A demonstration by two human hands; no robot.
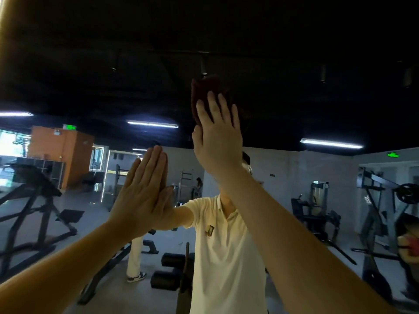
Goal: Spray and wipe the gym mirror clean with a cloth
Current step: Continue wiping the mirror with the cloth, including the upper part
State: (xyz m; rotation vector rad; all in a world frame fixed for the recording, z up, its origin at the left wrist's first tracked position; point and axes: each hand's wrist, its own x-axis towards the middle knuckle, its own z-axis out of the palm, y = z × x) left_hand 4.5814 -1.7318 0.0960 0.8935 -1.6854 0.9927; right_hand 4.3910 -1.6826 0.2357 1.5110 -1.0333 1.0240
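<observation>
The gym mirror fills nearly the whole head view and reflects a dark ceiling and the gym floor. My right hand is raised high with its fingers straight, pressing a dark maroon cloth flat against the glass. The cloth shows above and to the left of my fingers. My left hand lies lower and to the left, flat on the mirror with its fingers together and nothing in it. My own reflection in a cream polo shirt stands behind both arms. No spray bottle is in view.
The mirror's frame edge runs up the far left. The reflection shows weight machines, a bench rack, foam rollers on the floor, an orange wall and another person's legs in white trousers.
</observation>
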